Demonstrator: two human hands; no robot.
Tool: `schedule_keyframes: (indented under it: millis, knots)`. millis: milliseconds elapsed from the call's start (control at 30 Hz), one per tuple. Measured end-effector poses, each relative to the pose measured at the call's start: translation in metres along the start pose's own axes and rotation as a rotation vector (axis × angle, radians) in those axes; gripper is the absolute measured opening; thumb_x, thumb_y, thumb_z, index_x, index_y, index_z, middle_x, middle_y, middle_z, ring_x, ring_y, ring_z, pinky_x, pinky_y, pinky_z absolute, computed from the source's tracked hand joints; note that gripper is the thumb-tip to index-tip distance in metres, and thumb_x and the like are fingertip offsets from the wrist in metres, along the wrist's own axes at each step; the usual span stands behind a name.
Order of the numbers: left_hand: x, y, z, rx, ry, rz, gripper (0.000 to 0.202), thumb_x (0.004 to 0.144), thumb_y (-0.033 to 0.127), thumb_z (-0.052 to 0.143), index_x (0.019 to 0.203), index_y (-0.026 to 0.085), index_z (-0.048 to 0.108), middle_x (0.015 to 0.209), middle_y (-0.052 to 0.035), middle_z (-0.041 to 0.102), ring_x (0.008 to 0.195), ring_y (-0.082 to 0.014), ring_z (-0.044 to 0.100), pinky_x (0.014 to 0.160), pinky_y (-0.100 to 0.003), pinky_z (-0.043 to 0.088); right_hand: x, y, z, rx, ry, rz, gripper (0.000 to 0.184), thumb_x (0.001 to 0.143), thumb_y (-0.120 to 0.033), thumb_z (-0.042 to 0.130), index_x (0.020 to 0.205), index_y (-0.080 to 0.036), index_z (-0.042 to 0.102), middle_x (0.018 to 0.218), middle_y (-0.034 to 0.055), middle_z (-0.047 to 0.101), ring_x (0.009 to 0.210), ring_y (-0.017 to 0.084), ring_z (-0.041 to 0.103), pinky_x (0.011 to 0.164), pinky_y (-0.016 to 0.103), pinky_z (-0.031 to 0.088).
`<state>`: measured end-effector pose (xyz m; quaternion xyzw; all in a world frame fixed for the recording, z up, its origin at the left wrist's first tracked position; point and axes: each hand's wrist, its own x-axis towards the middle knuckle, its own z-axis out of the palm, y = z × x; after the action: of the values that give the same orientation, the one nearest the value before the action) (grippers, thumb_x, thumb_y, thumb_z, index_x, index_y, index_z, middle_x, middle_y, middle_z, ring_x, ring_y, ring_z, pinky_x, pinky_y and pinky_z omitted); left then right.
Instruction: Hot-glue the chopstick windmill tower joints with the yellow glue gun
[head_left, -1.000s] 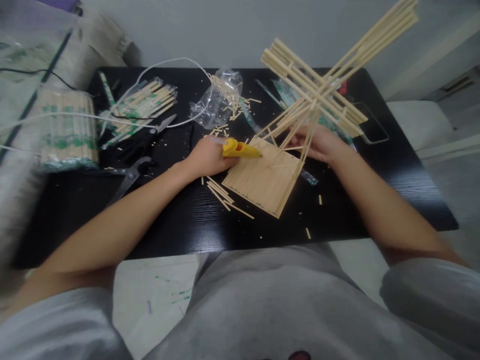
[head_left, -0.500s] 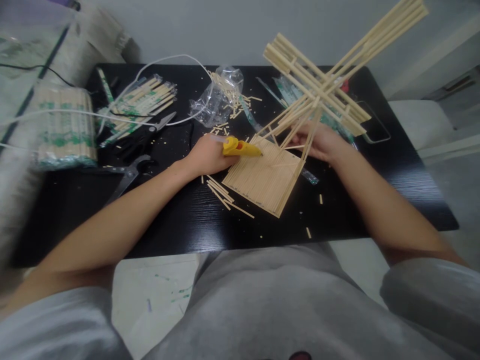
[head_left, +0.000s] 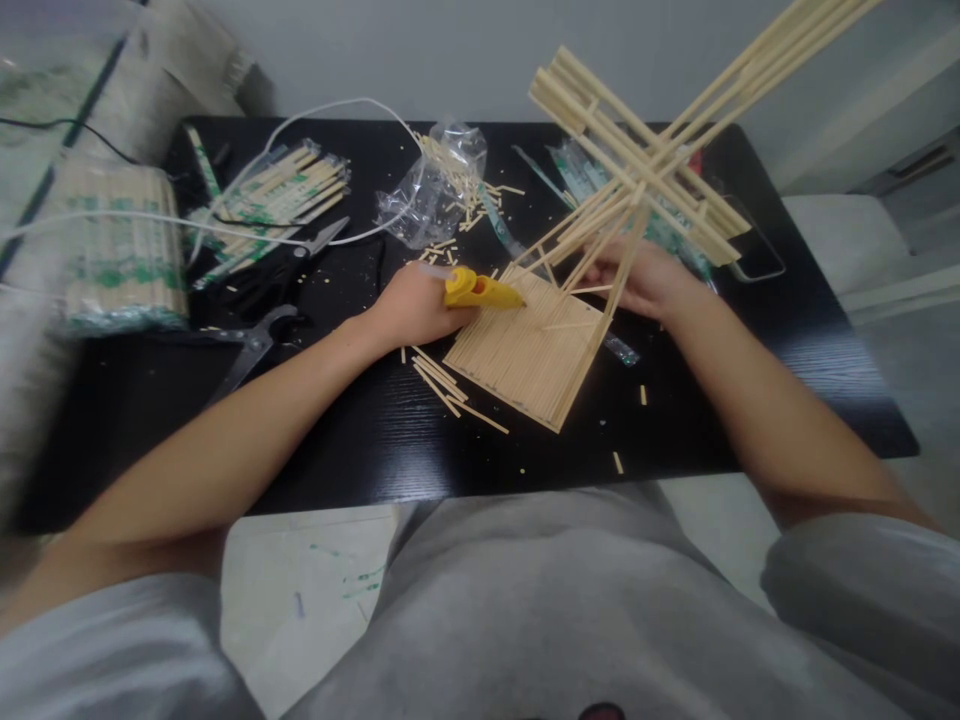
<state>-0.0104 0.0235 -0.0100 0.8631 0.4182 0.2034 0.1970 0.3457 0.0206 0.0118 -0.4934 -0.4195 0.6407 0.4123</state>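
My left hand (head_left: 418, 305) is wrapped round a yellow hot glue gun (head_left: 484, 291). The gun's nozzle points right, over a flat base of bamboo sticks (head_left: 525, 365) laid side by side. From the base's far and right edges rises a windmill-like frame of chopsticks (head_left: 645, 175) with crossed blades. Behind its slanting legs, my right hand (head_left: 626, 278) has its fingers closed near the base's far right corner. The sticks partly cover those fingertips, so what they pinch is hard to make out. A thin stick lies across the top of the base.
A wrapped bundle of chopsticks (head_left: 124, 250) and loose wrapped chopsticks (head_left: 281, 205) lie at the left. Beside them are scissors (head_left: 300, 255) and pliers-like cutters (head_left: 259, 340). A white cable (head_left: 225, 222) loops over the black table (head_left: 375, 440). Cut stick pieces (head_left: 439, 382) lie near the base.
The view has shifted slightly, and the upper part of the chopstick frame appears a little higher and further right. Both hands keep nearly the same places, with the glue gun still over the base.
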Motion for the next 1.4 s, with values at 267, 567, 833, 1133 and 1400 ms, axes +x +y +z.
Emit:
schedule_keyframes:
  millis: [267, 567, 833, 1133, 1400]
  knots:
    - [0.0, 0.001, 0.001, -0.024, 0.008, -0.036, 0.014, 0.094, 0.032, 0.087, 0.103, 0.023, 0.082, 0.095, -0.0057, 0.082, 0.102, -0.0303, 0.08, 0.095, -0.041, 0.06, 0.0, -0.002, 0.0, 0.003, 0.024, 0.01, 0.029, 0.105, -0.038, 0.104, 0.102, -0.028, 0.078, 0.073, -0.0013, 0.071, 0.071, 0.021, 0.082, 0.078, 0.034, 0.079]
    - [-0.001, -0.001, 0.002, 0.01, -0.004, 0.003, 0.011, 0.096, 0.033, 0.084, 0.102, 0.024, 0.081, 0.092, -0.0046, 0.082, 0.094, -0.0271, 0.079, 0.088, -0.038, 0.057, 0.0, 0.003, -0.003, -0.011, 0.018, -0.024, 0.029, 0.11, -0.034, 0.097, 0.097, -0.027, 0.074, 0.074, 0.0001, 0.07, 0.073, 0.021, 0.08, 0.081, 0.035, 0.08]
    - [-0.003, -0.003, -0.002, 0.037, -0.044, 0.049, 0.011, 0.099, 0.033, 0.081, 0.096, 0.023, 0.076, 0.087, -0.0029, 0.079, 0.083, -0.022, 0.072, 0.081, -0.035, 0.051, 0.002, 0.0, 0.0, 0.049, -0.063, 0.012, 0.034, 0.11, -0.024, 0.096, 0.089, -0.023, 0.07, 0.074, -0.0005, 0.069, 0.069, 0.017, 0.076, 0.084, 0.031, 0.076]
    - [-0.005, -0.003, -0.006, 0.043, -0.051, 0.065, 0.019, 0.1, 0.031, 0.08, 0.088, 0.024, 0.068, 0.087, -0.002, 0.077, 0.082, -0.0206, 0.072, 0.079, -0.033, 0.05, 0.017, 0.017, -0.02, 0.086, -0.243, -0.02, 0.018, 0.113, -0.025, 0.092, 0.1, -0.021, 0.08, 0.079, 0.0017, 0.076, 0.083, 0.02, 0.081, 0.099, 0.036, 0.075]
    - [-0.005, -0.007, -0.007, 0.043, -0.04, 0.081, 0.021, 0.099, 0.03, 0.08, 0.085, 0.024, 0.066, 0.082, -0.0011, 0.074, 0.079, -0.021, 0.072, 0.08, -0.034, 0.051, 0.023, 0.026, -0.02, 0.118, -0.277, -0.083, 0.006, 0.115, -0.021, 0.086, 0.11, -0.02, 0.084, 0.083, 0.0033, 0.077, 0.091, 0.023, 0.083, 0.106, 0.042, 0.074]
